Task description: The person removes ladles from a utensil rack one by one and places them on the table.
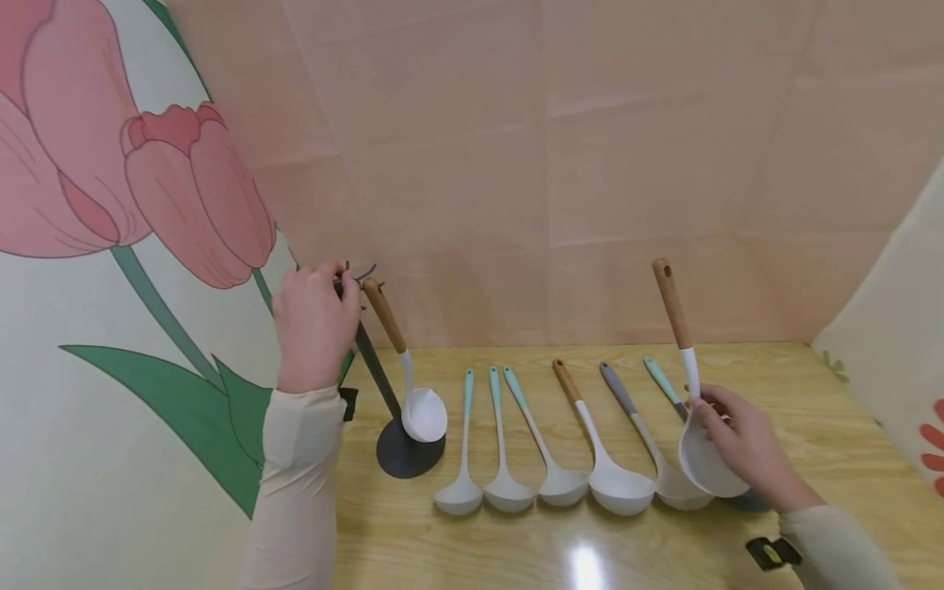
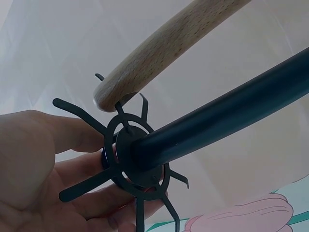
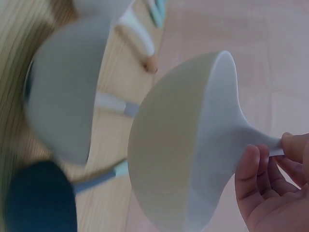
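Observation:
My left hand (image 1: 317, 328) grips the top of a black utensil stand (image 1: 378, 373), its fingers around the hub below the ring of hooks (image 2: 81, 184). From one hook hangs a white ladle (image 1: 424, 415) by its wooden handle (image 2: 159, 53), bowl down over the round base. On the right, my right hand (image 1: 748, 447) pinches a second white ladle (image 3: 169, 140) where neck meets bowl. Its wooden handle (image 1: 671, 303) points up, and its bowl is above the right end of a row of ladles lying on the table.
The row on the wood-grain table (image 1: 516, 549) has several mint-handled ladles (image 1: 504, 459), a wooden-handled ladle (image 1: 619, 487), a grey-handled ladle (image 1: 645, 434) and a dark-bowled one (image 3: 41, 198) partly hidden by my right hand. Behind stands a pink cloth wall (image 1: 590, 164); a tulip-printed sheet (image 1: 184, 287) borders the left.

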`<state>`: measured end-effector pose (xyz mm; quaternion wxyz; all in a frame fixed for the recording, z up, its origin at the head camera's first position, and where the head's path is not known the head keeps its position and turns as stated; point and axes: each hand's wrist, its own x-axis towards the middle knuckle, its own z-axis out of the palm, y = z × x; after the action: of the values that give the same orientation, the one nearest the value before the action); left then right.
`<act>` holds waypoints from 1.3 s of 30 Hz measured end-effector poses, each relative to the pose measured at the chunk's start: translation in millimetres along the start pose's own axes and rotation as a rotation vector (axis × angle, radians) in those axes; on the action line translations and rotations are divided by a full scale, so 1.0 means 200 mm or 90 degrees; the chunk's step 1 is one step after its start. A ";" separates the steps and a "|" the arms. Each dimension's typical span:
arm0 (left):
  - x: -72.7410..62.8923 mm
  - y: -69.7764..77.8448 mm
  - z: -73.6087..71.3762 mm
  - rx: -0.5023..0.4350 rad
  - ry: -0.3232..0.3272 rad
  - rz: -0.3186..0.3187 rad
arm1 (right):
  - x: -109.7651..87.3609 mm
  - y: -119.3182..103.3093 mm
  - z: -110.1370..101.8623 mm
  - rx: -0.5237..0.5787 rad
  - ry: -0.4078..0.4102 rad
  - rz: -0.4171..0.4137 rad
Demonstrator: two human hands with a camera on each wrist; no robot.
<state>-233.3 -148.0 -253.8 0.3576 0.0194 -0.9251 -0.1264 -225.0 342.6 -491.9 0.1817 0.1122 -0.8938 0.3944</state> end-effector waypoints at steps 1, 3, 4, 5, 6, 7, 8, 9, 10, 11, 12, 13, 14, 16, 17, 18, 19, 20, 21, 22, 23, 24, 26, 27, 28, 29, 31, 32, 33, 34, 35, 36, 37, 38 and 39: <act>0.00 0.00 0.00 0.001 0.001 0.001 | 0.00 0.02 -0.02 -0.006 -0.004 0.003; 0.00 0.00 0.00 0.001 0.003 0.003 | 0.00 0.06 -0.05 -0.025 -0.012 0.010; 0.00 0.00 0.00 0.001 0.003 0.003 | 0.00 0.08 -0.07 -0.034 -0.015 0.014; 0.00 0.00 0.00 0.001 0.003 0.002 | 0.00 0.11 -0.08 -0.041 -0.017 0.016; 0.00 0.00 0.00 0.001 0.002 0.001 | 0.00 0.13 -0.09 -0.046 -0.017 0.015; 0.00 0.00 0.00 0.001 0.000 0.000 | 0.00 0.15 -0.10 -0.051 -0.015 0.015; 0.00 0.00 0.00 0.000 -0.003 -0.003 | 0.00 0.17 -0.11 -0.055 -0.014 0.014; 0.00 0.00 0.00 -0.001 -0.006 -0.006 | 0.00 0.19 -0.12 -0.057 -0.013 0.013; 0.00 0.00 0.00 -0.001 -0.008 -0.008 | 0.00 0.21 -0.13 -0.060 -0.011 0.013; 0.00 0.00 0.00 -0.002 -0.010 -0.010 | 0.00 0.23 -0.14 -0.065 -0.009 0.011; 0.00 0.00 0.00 -0.002 -0.012 -0.011 | 0.01 0.26 -0.15 -0.066 -0.008 0.011; 0.00 0.00 0.00 -0.002 -0.012 -0.011 | 0.01 0.28 -0.16 -0.069 -0.007 0.010; 0.00 0.00 0.00 -0.002 -0.011 -0.010 | 0.01 0.30 -0.17 -0.073 -0.003 0.008; 0.00 0.00 0.00 -0.001 -0.002 -0.004 | 0.01 0.33 -0.19 -0.086 0.002 0.008; 0.00 0.00 0.01 -0.001 0.002 -0.001 | 0.01 0.35 -0.20 -0.094 0.003 0.009; 0.00 0.00 0.01 0.000 0.007 0.003 | 0.01 0.36 -0.21 -0.101 0.005 0.011; 0.00 0.00 0.01 0.001 0.011 0.006 | 0.01 0.38 -0.22 -0.109 0.007 0.012; -0.01 0.00 0.01 0.001 0.014 0.008 | 0.02 0.39 -0.23 -0.118 0.007 0.014; -0.01 0.00 0.01 0.001 0.016 0.010 | 0.02 0.40 -0.24 -0.124 0.005 0.018; -0.01 0.00 0.01 0.000 0.016 0.009 | 0.02 0.42 -0.25 -0.131 0.005 0.020; -0.01 0.00 0.01 -0.001 0.014 0.009 | 0.02 0.43 -0.26 -0.135 0.004 0.023; -0.01 0.00 0.01 -0.001 0.013 0.008 | 0.02 0.44 -0.26 -0.139 0.004 0.027; -0.01 0.00 0.01 -0.002 0.009 0.005 | 0.03 0.47 -0.27 -0.145 0.005 0.032; -0.01 -0.01 0.01 -0.002 0.008 0.004 | 0.03 0.48 -0.28 -0.149 0.006 0.035; -0.01 -0.01 0.01 -0.002 0.008 0.004 | 0.04 0.50 -0.28 -0.154 0.008 0.038; -0.01 -0.01 0.01 -0.002 0.008 0.005 | 0.04 0.51 -0.29 -0.158 0.010 0.041; -0.01 -0.01 0.01 -0.002 0.008 0.006 | 0.04 0.54 -0.30 -0.169 0.007 0.046; -0.01 -0.01 0.01 -0.003 0.008 0.007 | 0.04 0.55 -0.30 -0.174 0.002 0.047; -0.01 -0.01 0.01 -0.003 0.009 0.008 | 0.04 0.56 -0.30 -0.181 -0.005 0.049; -0.01 -0.01 0.01 -0.003 0.010 0.010 | 0.04 0.57 -0.31 -0.185 -0.013 0.048; -0.01 -0.01 0.01 -0.004 0.011 0.011 | 0.04 0.58 -0.31 -0.190 -0.022 0.046; -0.01 -0.01 0.01 -0.004 0.011 0.012 | 0.04 0.60 -0.31 -0.194 -0.035 0.044; -0.01 -0.01 0.01 -0.004 0.012 0.013 | 0.04 0.61 -0.32 -0.199 -0.047 0.042; -0.01 -0.01 0.01 -0.004 0.012 0.013 | 0.04 0.62 -0.32 -0.203 -0.062 0.042; -0.01 -0.02 0.01 -0.005 0.013 0.013 | 0.03 0.63 -0.32 -0.209 -0.078 0.045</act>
<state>-234.0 -150.2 -257.7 0.3681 0.0097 -0.9212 -0.1260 -259.3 473.6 -532.3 0.1289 0.0732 -0.9589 0.2419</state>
